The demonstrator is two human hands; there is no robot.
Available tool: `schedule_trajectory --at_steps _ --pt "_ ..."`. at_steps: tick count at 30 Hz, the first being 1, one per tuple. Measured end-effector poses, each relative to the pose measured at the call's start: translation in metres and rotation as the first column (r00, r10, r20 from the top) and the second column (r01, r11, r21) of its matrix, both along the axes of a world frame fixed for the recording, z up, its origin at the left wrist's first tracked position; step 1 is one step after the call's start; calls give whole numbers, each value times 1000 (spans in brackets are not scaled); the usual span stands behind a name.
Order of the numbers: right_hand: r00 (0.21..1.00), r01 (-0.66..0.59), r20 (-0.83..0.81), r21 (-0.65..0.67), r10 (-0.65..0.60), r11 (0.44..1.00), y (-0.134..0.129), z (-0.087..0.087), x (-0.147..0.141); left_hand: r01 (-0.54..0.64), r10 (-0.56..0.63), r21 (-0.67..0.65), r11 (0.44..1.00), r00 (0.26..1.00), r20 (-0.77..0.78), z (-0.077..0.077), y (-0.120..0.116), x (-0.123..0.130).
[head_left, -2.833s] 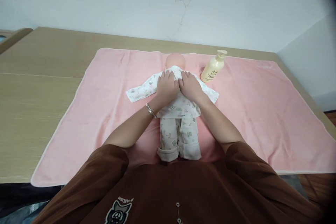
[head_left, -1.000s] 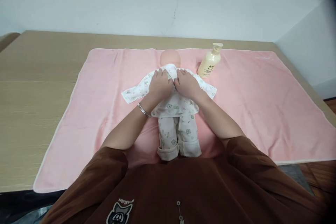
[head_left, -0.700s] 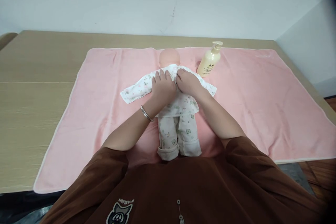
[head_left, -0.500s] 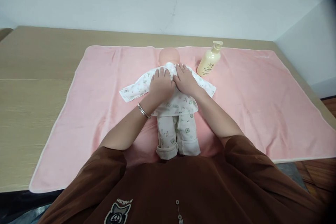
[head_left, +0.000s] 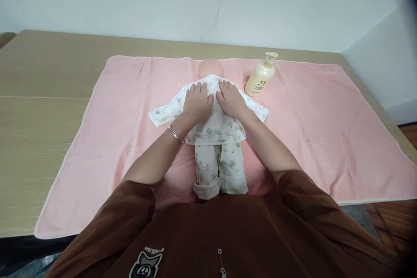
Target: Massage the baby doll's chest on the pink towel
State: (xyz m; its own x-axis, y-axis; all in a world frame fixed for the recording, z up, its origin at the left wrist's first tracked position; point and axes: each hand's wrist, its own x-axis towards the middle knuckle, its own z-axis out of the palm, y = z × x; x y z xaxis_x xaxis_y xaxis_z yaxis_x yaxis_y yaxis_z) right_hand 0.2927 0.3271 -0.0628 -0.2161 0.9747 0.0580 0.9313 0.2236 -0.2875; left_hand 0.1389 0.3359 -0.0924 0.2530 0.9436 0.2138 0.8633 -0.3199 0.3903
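Note:
A doll (head_left: 211,68) lies on a pink blanket (head_left: 107,139), dressed in a white patterned top (head_left: 218,132) and white trousers with rolled cuffs (head_left: 206,165). Its bald head points away from me and its sleeves spread to both sides. My left hand (head_left: 198,102) rests flat on the left upper part of the top, fingers a little apart. On the right upper part lies my right hand (head_left: 230,99), its fingers stretched toward the head. The two hands are separated by a small gap, and neither holds anything.
A cream pump bottle (head_left: 260,76) stands on the blanket to the right of the doll's head. The blanket covers much of a wooden table (head_left: 42,117). Behind the table is a pale wall (head_left: 130,4).
My left hand has shifted slightly left, widening the gap between my hands. The collar area of the top now sits a little higher toward the doll's head.

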Motion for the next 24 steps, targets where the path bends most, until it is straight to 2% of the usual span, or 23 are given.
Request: schedule_trajectory --at_steps 7,10,15,19,22,24 --pt "999 -1 -46 -11 1 1000 6 -11 4 -49 50 -21 999 997 55 -1 0 1" --pt "999 -16 -42 -36 15 999 -2 -6 1 -89 92 -33 995 992 83 -4 5 0" --pt "999 -24 -23 -94 22 995 -24 5 -11 -75 79 -27 997 983 167 -7 14 -2" --pt "995 -70 -85 -105 61 992 -15 4 -5 -135 131 10 991 975 182 -5 -4 10" --pt "989 -59 -139 -87 47 994 2 -3 5 -101 94 55 993 987 129 1 -22 20" --pt "990 -6 -143 -53 -2 999 6 -7 4 -74 71 36 997 993 100 3 -21 19"
